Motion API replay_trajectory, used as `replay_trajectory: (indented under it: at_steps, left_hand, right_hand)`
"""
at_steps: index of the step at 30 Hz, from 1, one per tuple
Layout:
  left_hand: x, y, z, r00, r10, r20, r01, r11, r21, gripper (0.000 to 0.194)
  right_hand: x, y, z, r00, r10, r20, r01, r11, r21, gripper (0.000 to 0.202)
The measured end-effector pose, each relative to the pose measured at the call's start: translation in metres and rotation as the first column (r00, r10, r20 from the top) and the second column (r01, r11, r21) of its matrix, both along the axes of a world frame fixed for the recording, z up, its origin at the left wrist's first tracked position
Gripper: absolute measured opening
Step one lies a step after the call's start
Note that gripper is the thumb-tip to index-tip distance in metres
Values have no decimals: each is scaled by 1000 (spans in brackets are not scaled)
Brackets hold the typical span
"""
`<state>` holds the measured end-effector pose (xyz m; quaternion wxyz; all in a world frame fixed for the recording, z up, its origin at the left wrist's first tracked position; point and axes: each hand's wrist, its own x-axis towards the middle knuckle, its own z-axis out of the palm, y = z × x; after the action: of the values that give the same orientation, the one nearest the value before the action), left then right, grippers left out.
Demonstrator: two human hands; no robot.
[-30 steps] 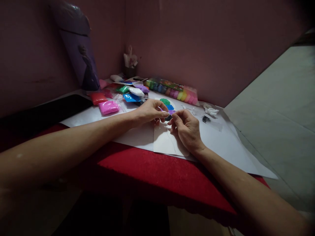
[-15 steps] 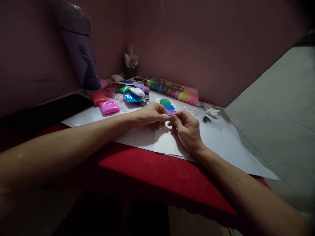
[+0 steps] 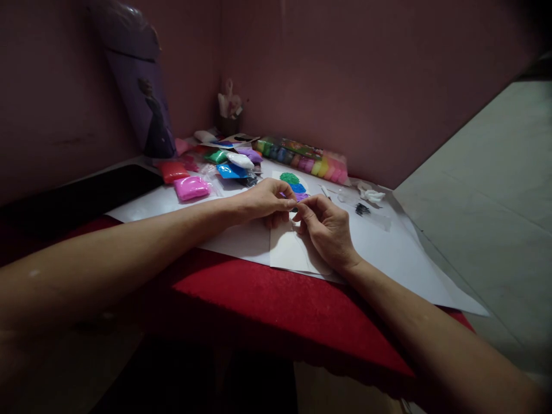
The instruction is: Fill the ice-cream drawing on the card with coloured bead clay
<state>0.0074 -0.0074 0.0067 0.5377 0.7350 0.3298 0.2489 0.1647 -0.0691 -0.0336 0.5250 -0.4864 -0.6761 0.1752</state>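
My left hand (image 3: 272,198) is closed in a pinch above a white card (image 3: 288,248). Its fingertips meet those of my right hand (image 3: 326,227), which pinches too. A tiny dark bit, looking like black clay (image 3: 295,210), shows between the fingertips, mostly hidden by them. Just beyond the fingers, the card carries textured patches of green clay (image 3: 289,178), blue clay (image 3: 298,188) and purple clay (image 3: 299,196). To the right, a black clay lump (image 3: 362,209) lies on a clear plastic sheet (image 3: 382,221).
Clay packets, including a pink one (image 3: 192,188) and a blue one (image 3: 233,171), are heaped at the left. A long pack of coloured clay (image 3: 302,158) lies by the wall. White paper (image 3: 401,261) covers the red-clothed table (image 3: 259,293). A crumpled tissue (image 3: 371,196) is at the right.
Both hands have shifted only slightly, with their fingertips still together. A white stick-like tool beyond my right hand shows a little more now.
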Motion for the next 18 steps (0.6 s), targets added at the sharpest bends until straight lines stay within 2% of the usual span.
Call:
replay_trajectory:
  at_steps: [6, 13, 18]
  left_hand:
    - [0, 3, -2, 1000, 11, -1, -11, 1000, 15, 15]
    - [0, 3, -2, 998, 16, 68, -17, 1000, 14, 21]
    - [0, 1, 1, 992, 95, 86, -98, 995, 35, 24]
  right_hand:
    - [1, -1, 0, 997, -35, 71, 32, 998, 47, 12]
    - [0, -2, 1, 986, -90, 142, 68, 986, 155, 7]
    - [-1, -4, 2, 958, -58, 282, 1, 980, 199, 7]
